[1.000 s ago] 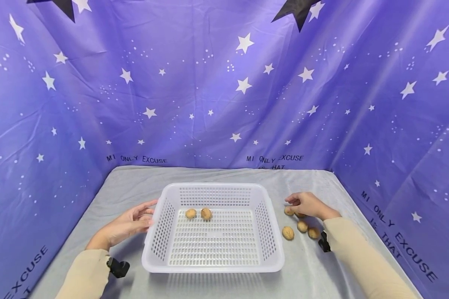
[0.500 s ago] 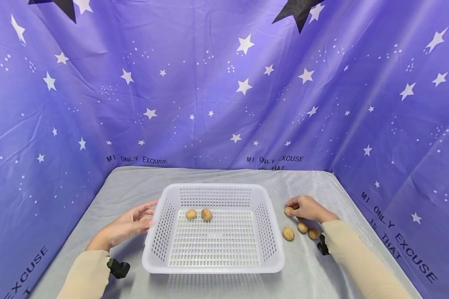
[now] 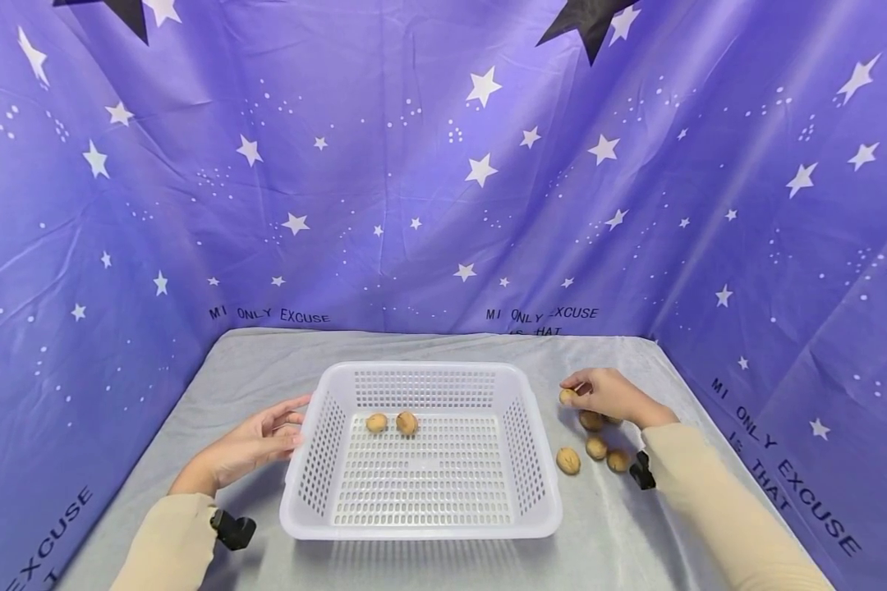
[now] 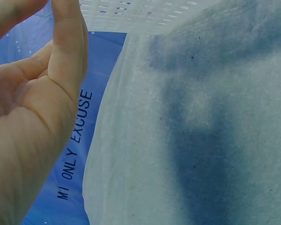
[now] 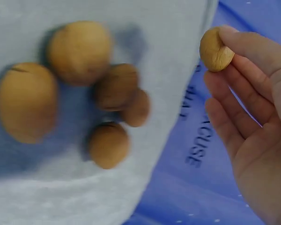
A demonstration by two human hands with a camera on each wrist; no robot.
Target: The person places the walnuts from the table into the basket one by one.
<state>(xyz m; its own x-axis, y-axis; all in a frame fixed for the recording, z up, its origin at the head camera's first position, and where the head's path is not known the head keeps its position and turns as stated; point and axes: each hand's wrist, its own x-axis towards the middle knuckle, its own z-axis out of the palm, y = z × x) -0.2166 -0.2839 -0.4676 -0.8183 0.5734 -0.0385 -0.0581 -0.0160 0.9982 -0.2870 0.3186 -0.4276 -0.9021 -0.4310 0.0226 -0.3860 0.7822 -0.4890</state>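
Walnut (image 5: pixel 215 49) up on the right, pinched by the right hand (image 3: pixel 615 396), thumb against fingers, clear of five loose walnuts (image 3: pixel 596 447); left hand (image 3: pixel 244 447), fingers relaxed, touches the basket (image 3: pixel 421 533) at left, likely steadying it, two nuts (image 3: pixel 406 423) inside.

Purple star-printed curtain (image 3: pixel 414 180), black lettering (image 3: pixel 305 316), behind grey cloth-covered table (image 3: pixel 255 373).
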